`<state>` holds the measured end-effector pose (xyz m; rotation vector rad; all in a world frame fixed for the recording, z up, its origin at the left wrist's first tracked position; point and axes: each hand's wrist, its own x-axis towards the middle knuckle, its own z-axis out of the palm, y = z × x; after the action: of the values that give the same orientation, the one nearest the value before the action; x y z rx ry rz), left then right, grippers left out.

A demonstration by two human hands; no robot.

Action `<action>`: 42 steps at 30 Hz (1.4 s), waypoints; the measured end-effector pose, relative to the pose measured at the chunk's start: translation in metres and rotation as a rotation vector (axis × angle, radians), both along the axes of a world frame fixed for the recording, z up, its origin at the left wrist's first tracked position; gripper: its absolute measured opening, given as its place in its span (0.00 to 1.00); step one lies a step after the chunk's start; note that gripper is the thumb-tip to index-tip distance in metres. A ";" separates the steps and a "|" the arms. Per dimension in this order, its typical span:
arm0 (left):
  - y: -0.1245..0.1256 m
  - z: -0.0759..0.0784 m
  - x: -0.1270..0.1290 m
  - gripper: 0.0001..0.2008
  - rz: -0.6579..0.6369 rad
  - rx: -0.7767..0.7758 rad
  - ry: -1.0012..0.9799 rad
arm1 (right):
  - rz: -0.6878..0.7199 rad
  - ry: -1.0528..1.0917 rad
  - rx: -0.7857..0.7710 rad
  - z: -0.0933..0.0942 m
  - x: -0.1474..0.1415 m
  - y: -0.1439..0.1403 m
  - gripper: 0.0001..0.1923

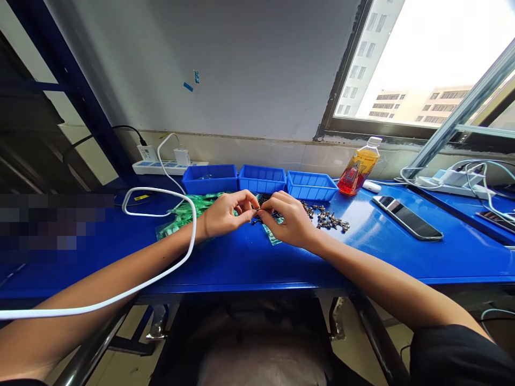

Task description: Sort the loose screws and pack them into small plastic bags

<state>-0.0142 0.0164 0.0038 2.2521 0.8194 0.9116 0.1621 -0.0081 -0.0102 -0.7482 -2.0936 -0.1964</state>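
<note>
Both hands meet fingertip to fingertip over the middle of the blue table [249, 262]: the left hand [225, 214] and the right hand [287, 220] each have thumb and forefinger pressed together on one small dark part [256, 213], held between them just above the tabletop. The part is too small to tell its shape, but its long axis seems to run left to right, one end in each pinch; which end is the head I cannot tell. The step in hand looks like joining or fitting two tiny pieces, and the next move would call for a fine twist or push along that axis without losing the pinch. Just right of the right hand lies a scatter of small dark metal pieces [328, 219]; green packets [189, 212] lie under and left of the left hand. Farther back stand three blue bins [261, 179], a bottle [359, 171] and, to the right, a phone [406, 217]. A white cable [177, 262] crosses the left forearm
</note>
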 end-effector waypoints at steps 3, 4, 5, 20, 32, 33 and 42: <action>0.000 0.000 0.000 0.10 0.012 0.027 0.011 | 0.002 -0.003 0.000 0.000 0.000 0.001 0.09; 0.000 0.000 0.000 0.10 0.011 0.037 0.017 | 0.003 -0.005 0.000 0.000 0.000 0.001 0.09; -0.001 0.000 0.000 0.10 0.011 0.047 0.021 | 0.005 -0.007 -0.001 0.000 0.001 0.001 0.08; 0.001 -0.002 0.000 0.09 0.050 0.121 0.046 | -0.002 -0.033 -0.008 -0.001 0.001 0.003 0.08; -0.001 0.001 0.000 0.08 0.083 0.119 0.030 | -0.037 0.019 0.028 0.001 0.000 0.001 0.06; -0.001 0.001 0.000 0.08 0.087 0.118 0.030 | -0.033 0.012 0.027 0.001 0.000 0.001 0.06; -0.001 -0.001 0.000 0.09 0.092 0.129 0.036 | -0.002 -0.014 0.034 0.002 0.001 0.001 0.07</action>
<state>-0.0143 0.0152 0.0031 2.3642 0.9106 0.9945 0.1628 -0.0069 -0.0079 -0.7311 -2.0975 -0.2384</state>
